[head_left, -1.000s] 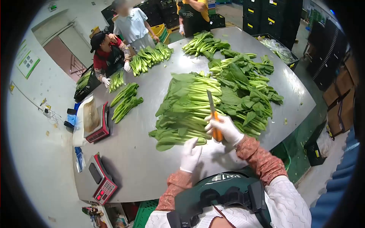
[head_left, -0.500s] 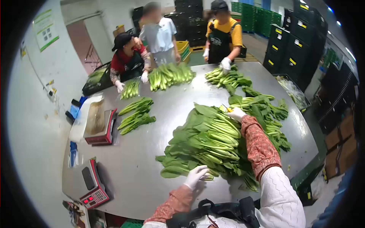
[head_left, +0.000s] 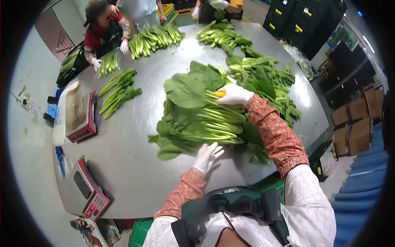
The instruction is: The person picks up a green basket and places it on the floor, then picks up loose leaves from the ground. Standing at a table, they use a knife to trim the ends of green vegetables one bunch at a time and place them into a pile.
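Observation:
A big heap of leafy greens, choy sum by its look (head_left: 220,123), lies before me on the metal table, stalks to the right and broad leaves to the left. My right hand (head_left: 235,95), in a white glove, is over the upper part of this heap. It is closed on a small orange-handled knife (head_left: 219,94); the blade cannot be made out. At the heap's near edge is my left hand (head_left: 207,157), also gloved, fingers spread and nothing held. More greens (head_left: 267,80) lie loose just beyond my right forearm.
Two scales, one nearer (head_left: 91,189) and one farther (head_left: 84,115), stand along the table's left side. Between them and the heap lie small bunches (head_left: 119,92). Co-workers stand across the table by more greens (head_left: 154,40). Black crates (head_left: 300,24) and cardboard boxes (head_left: 354,127) are at right.
My view has tilted down and shifted. My right hand has come left over the heap with the knife. My left hand has drawn off the stalk ends, fingers now spread.

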Motion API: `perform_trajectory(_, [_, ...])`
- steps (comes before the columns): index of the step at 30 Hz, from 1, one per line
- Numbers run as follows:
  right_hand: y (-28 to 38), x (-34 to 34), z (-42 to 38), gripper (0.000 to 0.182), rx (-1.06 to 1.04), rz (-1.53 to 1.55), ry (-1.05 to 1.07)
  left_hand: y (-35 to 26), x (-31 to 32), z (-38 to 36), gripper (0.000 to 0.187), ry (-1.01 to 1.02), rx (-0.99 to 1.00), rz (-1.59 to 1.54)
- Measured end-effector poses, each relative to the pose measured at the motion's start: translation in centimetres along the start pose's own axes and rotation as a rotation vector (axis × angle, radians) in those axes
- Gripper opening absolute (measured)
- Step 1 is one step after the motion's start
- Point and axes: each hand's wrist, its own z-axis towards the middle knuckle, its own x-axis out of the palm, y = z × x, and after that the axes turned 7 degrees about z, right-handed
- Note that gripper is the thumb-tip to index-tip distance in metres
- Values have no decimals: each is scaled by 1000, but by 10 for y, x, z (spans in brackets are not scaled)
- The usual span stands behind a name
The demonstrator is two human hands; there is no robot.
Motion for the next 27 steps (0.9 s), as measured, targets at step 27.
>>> perform_trajectory(27, [-96, 88, -353, 32, 535, 1255, -1175, 59, -6, -135, 73, 93, -609, -311])
